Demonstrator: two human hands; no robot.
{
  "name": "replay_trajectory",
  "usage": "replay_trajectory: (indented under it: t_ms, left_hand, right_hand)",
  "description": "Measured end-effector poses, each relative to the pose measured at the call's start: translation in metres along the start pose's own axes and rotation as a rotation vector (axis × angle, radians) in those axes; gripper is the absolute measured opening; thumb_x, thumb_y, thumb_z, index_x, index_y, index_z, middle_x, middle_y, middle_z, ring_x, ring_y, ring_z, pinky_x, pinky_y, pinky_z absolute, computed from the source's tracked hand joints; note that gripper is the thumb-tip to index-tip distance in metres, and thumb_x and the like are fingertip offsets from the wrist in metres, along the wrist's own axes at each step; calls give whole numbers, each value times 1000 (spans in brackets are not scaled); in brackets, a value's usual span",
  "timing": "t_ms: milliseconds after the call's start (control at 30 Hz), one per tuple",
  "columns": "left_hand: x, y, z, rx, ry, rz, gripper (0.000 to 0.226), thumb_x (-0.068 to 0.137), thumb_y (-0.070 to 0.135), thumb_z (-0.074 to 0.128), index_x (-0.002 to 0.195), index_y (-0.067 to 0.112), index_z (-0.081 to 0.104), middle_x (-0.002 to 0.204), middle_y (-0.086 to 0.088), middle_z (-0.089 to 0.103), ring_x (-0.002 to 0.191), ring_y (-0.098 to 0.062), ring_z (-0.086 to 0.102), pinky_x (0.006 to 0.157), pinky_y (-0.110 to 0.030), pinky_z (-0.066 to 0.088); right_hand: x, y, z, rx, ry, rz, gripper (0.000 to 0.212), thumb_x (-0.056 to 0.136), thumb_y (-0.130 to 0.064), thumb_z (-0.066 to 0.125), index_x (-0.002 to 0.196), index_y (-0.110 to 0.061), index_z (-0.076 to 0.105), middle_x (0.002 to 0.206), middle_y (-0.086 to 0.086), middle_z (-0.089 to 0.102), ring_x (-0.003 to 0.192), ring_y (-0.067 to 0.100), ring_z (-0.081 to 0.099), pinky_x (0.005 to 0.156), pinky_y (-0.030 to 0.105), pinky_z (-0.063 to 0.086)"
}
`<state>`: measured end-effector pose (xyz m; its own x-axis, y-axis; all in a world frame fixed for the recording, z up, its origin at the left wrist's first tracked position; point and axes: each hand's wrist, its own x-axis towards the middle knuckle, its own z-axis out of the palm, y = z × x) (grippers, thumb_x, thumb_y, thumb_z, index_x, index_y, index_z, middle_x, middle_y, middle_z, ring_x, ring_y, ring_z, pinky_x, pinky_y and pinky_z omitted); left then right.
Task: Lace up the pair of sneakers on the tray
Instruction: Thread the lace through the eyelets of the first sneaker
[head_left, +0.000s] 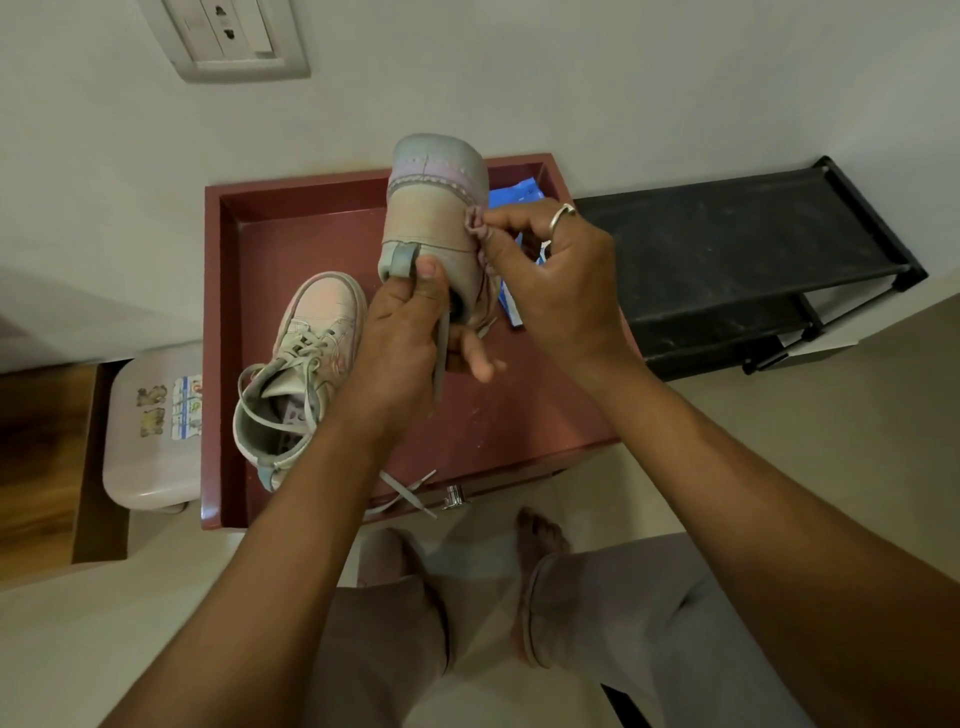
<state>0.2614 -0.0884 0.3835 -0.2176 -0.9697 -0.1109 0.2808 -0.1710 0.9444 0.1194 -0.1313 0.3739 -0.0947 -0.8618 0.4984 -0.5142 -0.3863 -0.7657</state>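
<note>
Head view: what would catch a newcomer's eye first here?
The raised sneaker, mid-frame above the red tray: the left hand grips its heel end while the right hand pinches a lace at its side. The second sneaker, laces threaded, lies at the tray's left.

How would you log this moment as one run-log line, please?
left hand: holds raised sneaker | right hand: pinches lace | other sneaker: laced, on tray

Red tray (291, 249) bears a sneaker (306, 364) and a blue packet (511, 195).
</note>
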Motion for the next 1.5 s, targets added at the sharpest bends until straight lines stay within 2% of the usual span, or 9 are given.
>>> replay_trajectory:
  t_ms: [233, 400, 567, 733, 867, 1033, 1167, 1400, 1500]
  left_hand:
    - [-1, -2, -2, 33, -40, 14, 42, 108, 30, 23, 130, 2, 45, 88, -9, 70, 43, -20, 55, 65, -49, 58]
    - [0, -1, -2, -21, -15, -9, 37, 108, 30, 22, 114, 6, 50, 75, -4, 69, 41, -20, 53, 63, -45, 61]
    - [1, -2, -3, -23, -37, 14, 38, 108, 30, 22, 121, 9, 51, 88, -11, 69, 43, -19, 55, 63, -45, 60]
    - [1, -1, -2, -47, -1, -14, 45, 108, 30, 21, 125, -3, 46, 77, -8, 68, 41, -19, 52, 63, -45, 60]
    - [2, -2, -5, -93, -4, -6, 42, 108, 32, 22, 121, 5, 52, 82, -11, 68, 42, -19, 52, 66, -46, 59]
    - [2, 1, -12, -45, 76, -10, 51, 108, 37, 21, 122, -2, 51, 68, -11, 64, 53, -30, 46, 65, -44, 60]
    - [0, 2, -11, -2, 75, 22, 53, 108, 35, 20, 123, -5, 52, 69, -12, 63, 44, -24, 49, 63, -48, 58]
    - [-1, 3, -9, 10, 88, 25, 53, 108, 37, 19, 119, -3, 54, 60, -5, 62, 44, -22, 50, 62, -42, 60]
    - [-1, 3, -8, 11, 75, 40, 49, 109, 32, 18, 117, -2, 51, 57, -4, 62, 42, -21, 51, 53, -31, 55]
  right_hand:
    - [-4, -12, 5, 55, -20, -50, 12, 92, -15, 71, 100, -10, 76, 93, 2, 74, 85, 18, 69, 76, 31, 58]
    - [-7, -2, 1, 64, -5, 104, 9, 91, -6, 70, 97, -5, 76, 89, -2, 73, 76, -3, 65, 65, 7, 47]
    - [-9, -7, 6, 44, -35, -35, 10, 91, -12, 71, 99, -8, 76, 94, 2, 73, 86, 12, 67, 74, 22, 55]
    - [-8, -3, 1, 76, -37, 104, 11, 92, -9, 70, 100, -5, 77, 93, 3, 74, 82, 0, 67, 65, 6, 47]
    - [-16, -5, 8, 105, -82, 50, 14, 93, -15, 70, 103, -7, 76, 95, 5, 73, 85, 15, 67, 67, 14, 51]
    - [-19, 8, 14, 60, -96, 187, 13, 91, -14, 72, 102, -10, 78, 96, -1, 75, 86, 6, 68, 70, 9, 49]
    - [-18, -5, 17, 116, -78, 115, 13, 91, -14, 72, 102, -9, 77, 94, 0, 75, 83, 6, 68, 72, 16, 53]
    - [-20, 2, 20, 83, -53, 138, 14, 92, -16, 71, 103, -9, 77, 93, -3, 74, 79, 5, 66, 70, 17, 53]
    - [-23, -9, 21, 115, -64, 44, 15, 93, -18, 71, 104, -9, 76, 95, -1, 73, 83, 12, 67, 68, 27, 58]
